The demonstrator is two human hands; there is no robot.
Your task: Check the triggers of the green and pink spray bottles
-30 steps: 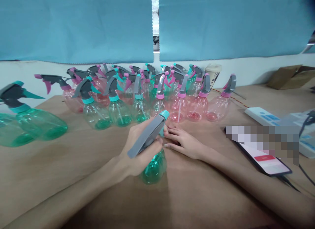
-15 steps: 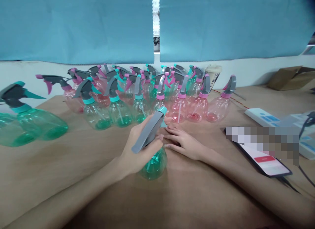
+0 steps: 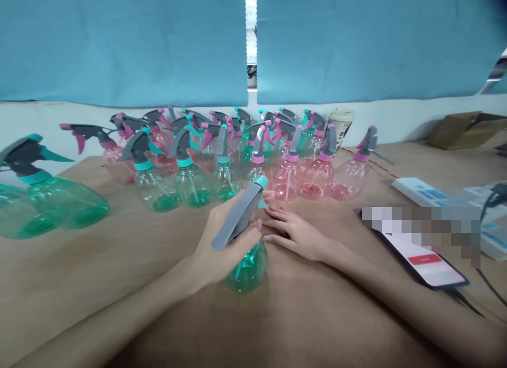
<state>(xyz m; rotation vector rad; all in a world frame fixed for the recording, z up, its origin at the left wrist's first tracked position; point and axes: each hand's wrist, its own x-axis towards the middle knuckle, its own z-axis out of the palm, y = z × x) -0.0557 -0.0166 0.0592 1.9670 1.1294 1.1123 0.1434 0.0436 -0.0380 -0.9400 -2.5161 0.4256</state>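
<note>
My left hand (image 3: 216, 246) is wrapped around the neck of a green spray bottle (image 3: 249, 270) with a grey and teal trigger head. The bottle stands on the wooden table (image 3: 158, 326) in front of me, its trigger partly hidden by my fingers. Just right of it, my right hand (image 3: 299, 233) lies flat on the tabletop, fingers stretched toward the bottle and holding nothing. Behind my hands is a row of spray bottles, among them a green one (image 3: 194, 186) and a pink one (image 3: 317, 180).
Two green spray bottles, one in front (image 3: 71, 201), stand at the left. On the right lie a phone (image 3: 439, 270) with a cable and a white power strip (image 3: 420, 191). Farther back are a paper cup (image 3: 343, 122) and a cardboard box (image 3: 455, 130). Blue curtains (image 3: 127, 46) hang behind.
The view has tilted very slightly, so the background sits a little lower. My hands and the held spray bottle keep the same pose.
</note>
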